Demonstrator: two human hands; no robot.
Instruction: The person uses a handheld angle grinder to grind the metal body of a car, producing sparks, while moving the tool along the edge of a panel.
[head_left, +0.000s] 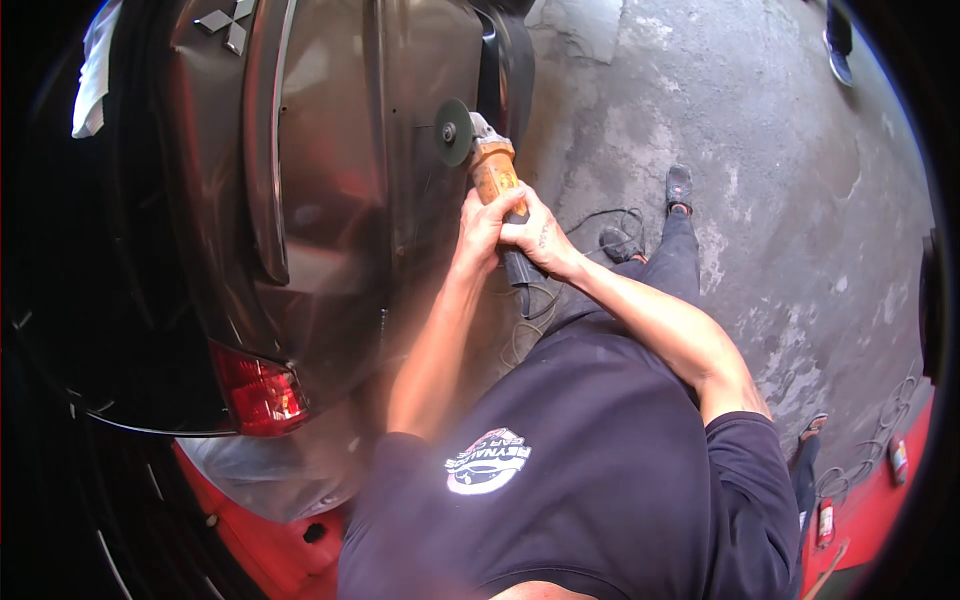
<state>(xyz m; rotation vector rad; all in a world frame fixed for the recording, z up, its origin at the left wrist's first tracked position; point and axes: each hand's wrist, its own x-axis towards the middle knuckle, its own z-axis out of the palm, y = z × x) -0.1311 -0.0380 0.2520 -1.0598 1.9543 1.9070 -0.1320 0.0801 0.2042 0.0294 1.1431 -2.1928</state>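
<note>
An angle grinder [495,172] with an orange body and a black rear grip is held in front of the car's dented rear panel [425,230]. My left hand [482,226] wraps round the grinder's body from the left. From the other side my right hand [540,232] closes round it, close against the left. The dark green disc [453,132] faces the panel's edge; whether it touches the metal I cannot tell. A thin dark line marks the panel just left of the disc. The grinder's black cord [527,300] hangs from its rear end.
A red tail light [262,390] and a long trim strip [264,150] lie to the left on the car. Cable loops [535,320] rest on the concrete floor [770,170] by my feet. At lower right are a red surface [880,510] and spray cans [826,522]. Another person's foot [838,60] shows at upper right.
</note>
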